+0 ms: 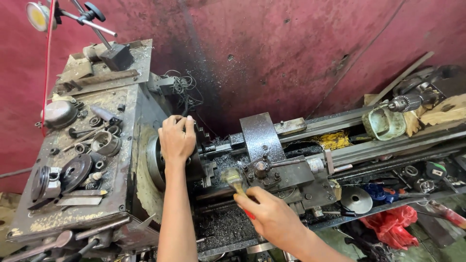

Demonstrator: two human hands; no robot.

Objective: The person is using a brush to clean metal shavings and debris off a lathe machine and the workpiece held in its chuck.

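While I look down from the head camera, nearest is my right hand (273,216), closed around a red-handled brush (236,182) whose bristles sit over the swarf-covered lathe carriage (279,172). Judgement: chip clearing is the step in hand. Further in, my left hand (176,139) grips the top of the chuck (158,162), fingers curled over its rim. Any further sweep, I judge, calls for short strokes kept clear of the tool post (262,170). Beyond, the headstock top (73,160) carries loose fittings; a drill chuck (405,103) lies far right.
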